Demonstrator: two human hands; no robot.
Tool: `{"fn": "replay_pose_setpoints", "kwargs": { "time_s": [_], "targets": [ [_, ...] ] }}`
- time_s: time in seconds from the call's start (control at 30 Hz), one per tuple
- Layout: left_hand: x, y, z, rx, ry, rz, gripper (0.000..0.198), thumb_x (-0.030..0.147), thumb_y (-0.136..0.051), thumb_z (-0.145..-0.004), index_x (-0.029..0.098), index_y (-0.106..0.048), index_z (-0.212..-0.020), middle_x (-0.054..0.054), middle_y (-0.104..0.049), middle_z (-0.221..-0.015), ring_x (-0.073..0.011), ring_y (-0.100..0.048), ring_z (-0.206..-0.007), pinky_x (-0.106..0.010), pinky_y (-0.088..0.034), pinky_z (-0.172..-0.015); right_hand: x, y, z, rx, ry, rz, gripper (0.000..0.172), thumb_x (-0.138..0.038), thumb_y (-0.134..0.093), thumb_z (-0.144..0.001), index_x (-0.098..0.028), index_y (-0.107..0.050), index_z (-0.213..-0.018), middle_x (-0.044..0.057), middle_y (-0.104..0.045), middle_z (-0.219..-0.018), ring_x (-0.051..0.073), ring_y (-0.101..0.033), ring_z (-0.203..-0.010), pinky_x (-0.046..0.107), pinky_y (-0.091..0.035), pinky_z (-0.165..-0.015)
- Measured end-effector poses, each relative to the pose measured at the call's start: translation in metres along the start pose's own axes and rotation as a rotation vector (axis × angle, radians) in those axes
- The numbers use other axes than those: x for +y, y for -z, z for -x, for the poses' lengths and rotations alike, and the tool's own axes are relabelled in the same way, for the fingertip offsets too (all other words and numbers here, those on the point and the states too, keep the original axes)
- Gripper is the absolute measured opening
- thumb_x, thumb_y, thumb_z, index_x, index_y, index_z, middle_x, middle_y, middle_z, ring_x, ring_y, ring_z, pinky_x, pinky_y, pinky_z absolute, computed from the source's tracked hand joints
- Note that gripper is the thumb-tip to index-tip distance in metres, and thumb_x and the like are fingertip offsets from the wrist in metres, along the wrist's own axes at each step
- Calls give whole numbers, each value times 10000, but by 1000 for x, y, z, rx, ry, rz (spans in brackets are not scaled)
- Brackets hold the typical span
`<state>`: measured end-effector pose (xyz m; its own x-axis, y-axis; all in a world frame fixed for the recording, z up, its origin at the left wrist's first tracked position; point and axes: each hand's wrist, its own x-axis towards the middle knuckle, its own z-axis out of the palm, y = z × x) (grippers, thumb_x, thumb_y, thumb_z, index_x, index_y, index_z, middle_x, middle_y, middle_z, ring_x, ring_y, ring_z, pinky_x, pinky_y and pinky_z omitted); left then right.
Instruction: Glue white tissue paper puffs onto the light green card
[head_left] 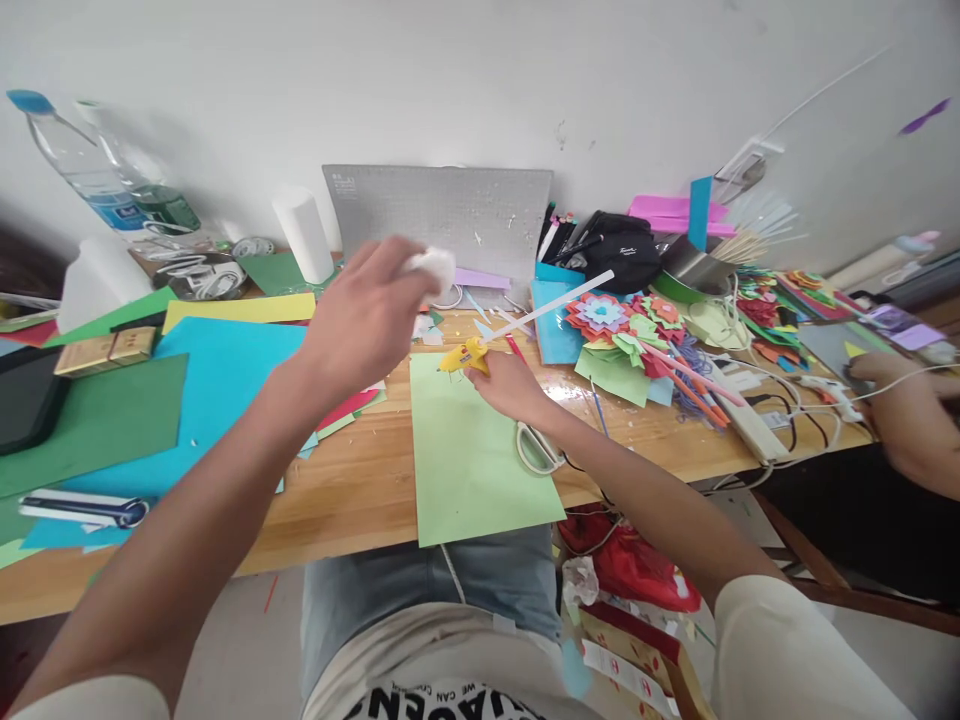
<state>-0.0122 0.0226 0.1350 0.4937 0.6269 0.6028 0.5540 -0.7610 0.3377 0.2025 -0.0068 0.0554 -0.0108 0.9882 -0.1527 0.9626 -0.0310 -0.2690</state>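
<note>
My left hand (367, 310) is raised over the table, fingers closed around a crumpled white tissue (431, 268). In my right hand (510, 385) is a yellow hot glue gun (463, 356), its nozzle end pointing left and a long pale glue stick (559, 306) sticking out of its back. The glue gun is over the top of a light green paper sheet (480, 470), which overhangs the table's front edge. White-handled scissors (536, 448) lie partly on that sheet, beside my right wrist.
A grey cutting mat (442, 220) leans on the wall. Paper flowers (600, 312), a black pencil case (619, 248) and a power strip (750, 425) with cables lie right. Blue paper (232, 370) and bottles (82, 160) are left. Another person's hand (900, 390) works at the far right.
</note>
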Motion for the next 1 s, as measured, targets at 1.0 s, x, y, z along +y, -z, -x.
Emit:
{"fn": "replay_pose_setpoints", "kwargs": {
  "time_s": [1.0],
  "targets": [
    [29,-33,-62,-223,-318,184,292,349,-469,-962,185,-682,-850,-80,-646,-1072,-192,-631,-861,-330,-446,-769,-15,4,7,5,30,67,320,-404,-422,-969,-164,-617,-1050,133,-712,-1059,311,-662,-1012,358,-459,-806]
  ]
}}
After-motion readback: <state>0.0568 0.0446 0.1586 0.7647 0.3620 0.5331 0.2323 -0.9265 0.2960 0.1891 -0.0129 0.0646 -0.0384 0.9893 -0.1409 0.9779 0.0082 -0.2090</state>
